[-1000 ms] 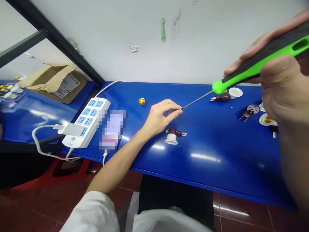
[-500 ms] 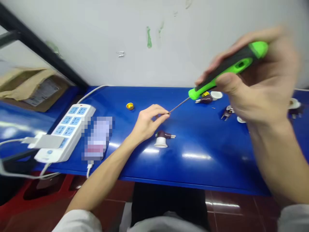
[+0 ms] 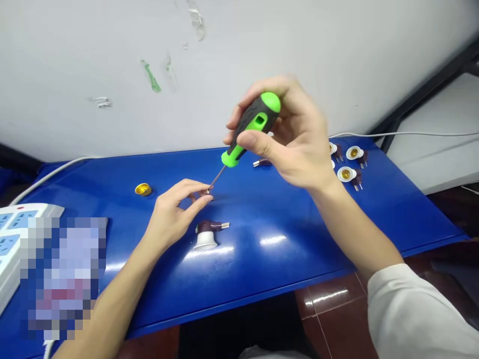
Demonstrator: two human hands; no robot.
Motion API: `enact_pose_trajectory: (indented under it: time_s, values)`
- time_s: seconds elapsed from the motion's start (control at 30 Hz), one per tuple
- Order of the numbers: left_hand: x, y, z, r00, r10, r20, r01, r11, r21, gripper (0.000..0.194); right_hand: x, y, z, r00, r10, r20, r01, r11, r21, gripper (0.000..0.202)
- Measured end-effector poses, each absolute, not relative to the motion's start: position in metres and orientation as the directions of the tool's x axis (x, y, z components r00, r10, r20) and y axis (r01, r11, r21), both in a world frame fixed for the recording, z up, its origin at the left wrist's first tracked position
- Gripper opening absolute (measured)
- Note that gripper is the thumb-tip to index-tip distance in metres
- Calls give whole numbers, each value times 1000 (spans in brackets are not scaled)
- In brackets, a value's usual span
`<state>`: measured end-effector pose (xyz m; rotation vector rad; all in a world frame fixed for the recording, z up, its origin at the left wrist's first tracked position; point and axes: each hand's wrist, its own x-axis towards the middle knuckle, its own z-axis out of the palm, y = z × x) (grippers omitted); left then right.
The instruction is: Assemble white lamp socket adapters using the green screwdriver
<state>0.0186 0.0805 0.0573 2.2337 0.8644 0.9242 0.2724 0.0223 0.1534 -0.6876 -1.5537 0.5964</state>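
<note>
My right hand [image 3: 299, 139] grips a green and black screwdriver [image 3: 245, 123] by its handle, the shaft slanting down to the left. Its tip meets the fingertips of my left hand [image 3: 174, 212], closed in a pinch just above the table. Between those fingertips is a tiny metal piece [image 3: 208, 191], too small to name surely. Just below my left hand lies a lamp socket adapter [image 3: 205, 240], with a white cup, a dark brown body and plug pins pointing right. A gold threaded shell [image 3: 142, 189] sits to the left of my left hand.
Several more socket adapters [image 3: 346, 174] lie at the right of the blue table [image 3: 299, 259], one partly behind my right hand. On the left are a white power strip [image 3: 37, 209] and a blurred-out phone [image 3: 67, 269]. A pale wall [image 3: 123, 50] rises behind.
The view has turned to the right, bringing more adapters into sight. My right hand holds the screwdriver more steeply and closer to my left hand, which keeps its pinch at the tip.
</note>
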Motion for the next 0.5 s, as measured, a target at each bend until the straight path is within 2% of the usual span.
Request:
enact_pose_trajectory:
  time_s: [0.13,0.27,0.3,0.37,0.5]
  values:
    - [4,84,71,629,724,284,397,-613,683,52,284,20,162,-8,660,751,46,751,-659,31]
    - [-14,81,89,843,535,-60,456,-651,607,89,309,25,171,36,535,844,166,830,-533,33]
    - [-16,80,91,864,485,-135,463,-660,592,88,315,26,172,42,507,861,205,839,-504,33]
    - [-17,79,90,880,428,-203,460,-670,582,74,324,27,175,54,474,879,284,837,-469,32]
    - [-10,82,82,898,399,-186,413,-613,673,45,323,17,178,33,532,846,362,783,-507,30]
